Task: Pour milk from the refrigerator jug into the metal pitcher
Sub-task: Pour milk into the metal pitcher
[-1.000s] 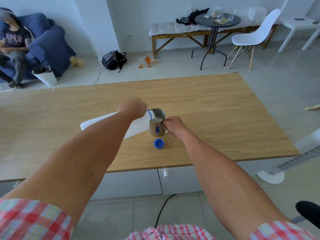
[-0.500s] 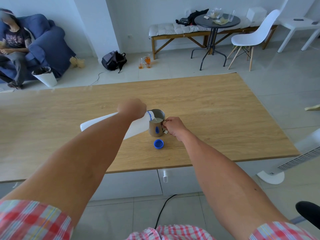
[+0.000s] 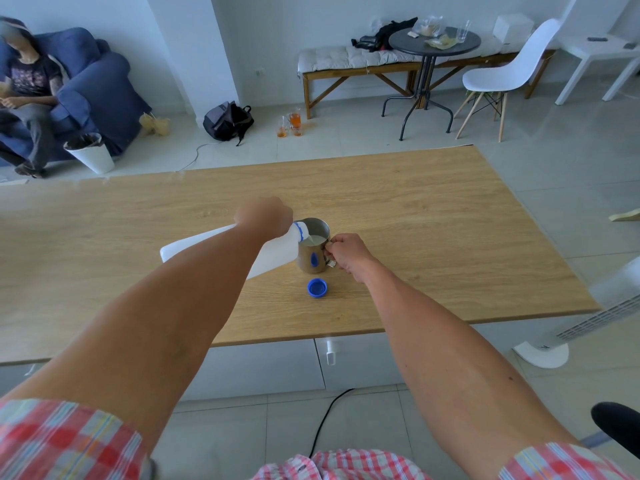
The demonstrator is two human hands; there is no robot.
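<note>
A white plastic milk jug [image 3: 277,252] lies tilted almost flat above the wooden table [image 3: 433,216], its blue-ringed neck over the rim of the metal pitcher [image 3: 313,254]. My left hand [image 3: 264,216] grips the jug from above near the neck. Milk runs from the neck into the pitcher, which stands upright and shows white milk inside. My right hand [image 3: 346,251] is closed on the pitcher's handle at its right side. The jug's blue cap [image 3: 317,287] rests on the table just in front of the pitcher.
A white fan [image 3: 588,317] stands by the table's right front corner. A person sits on a blue sofa [image 3: 93,91] at the far left, beside a white bin [image 3: 90,152]. Beyond the table are a backpack [image 3: 227,120], glasses on the floor, a bench, a round table and a white chair [image 3: 505,76].
Almost nothing differs: the jug stays tilted over the pitcher with milk flowing, and both hands keep their holds in the same places.
</note>
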